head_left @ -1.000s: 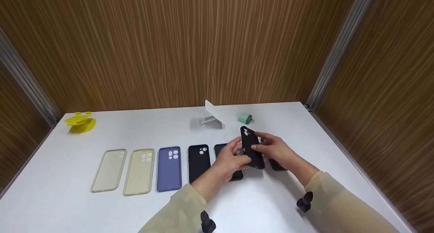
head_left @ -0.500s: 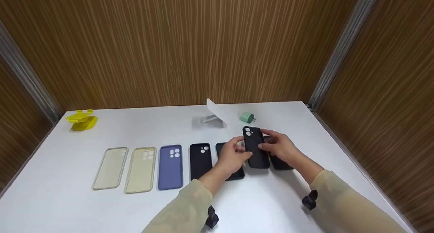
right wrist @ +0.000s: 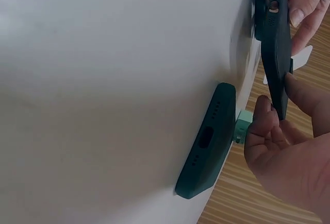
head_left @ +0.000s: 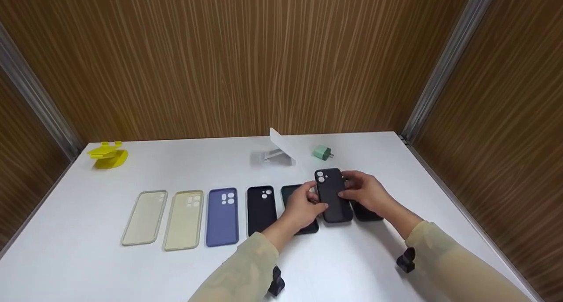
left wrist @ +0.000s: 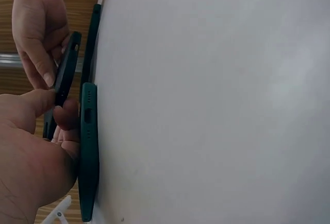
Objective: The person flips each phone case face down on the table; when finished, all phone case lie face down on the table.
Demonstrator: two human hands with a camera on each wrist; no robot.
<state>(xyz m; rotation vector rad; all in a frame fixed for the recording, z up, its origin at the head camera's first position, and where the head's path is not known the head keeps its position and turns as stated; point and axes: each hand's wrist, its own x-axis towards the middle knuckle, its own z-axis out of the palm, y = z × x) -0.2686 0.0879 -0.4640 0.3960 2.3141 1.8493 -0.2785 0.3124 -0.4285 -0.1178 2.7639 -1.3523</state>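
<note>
Both hands hold a black phone case (head_left: 335, 201) by its long sides, its outer back facing up and two round camera holes at the top left. My left hand (head_left: 302, 209) pinches the left edge, thumb on the back. At the right edge, my right hand (head_left: 370, 194) pinches it with thumb and fingers. In the right wrist view the case (right wrist: 277, 49) hangs tilted, apart from the table. Under my left hand lies a dark green phone case (left wrist: 88, 152), partly hidden. Below my right hand lies another dark green case (right wrist: 206, 141).
Left of the hands, a row holds a black case (head_left: 260, 209), a purple-blue case (head_left: 222, 218), a cream case (head_left: 182, 223) and a translucent case (head_left: 145, 218). Behind stand a white stand (head_left: 281, 146), a green charger plug (head_left: 322, 152) and a yellow stand (head_left: 109, 156).
The black case has turned from a steep side tilt to show its back flatter, and has come lower and slightly right. Both hands have moved with it, still holding its edges.
</note>
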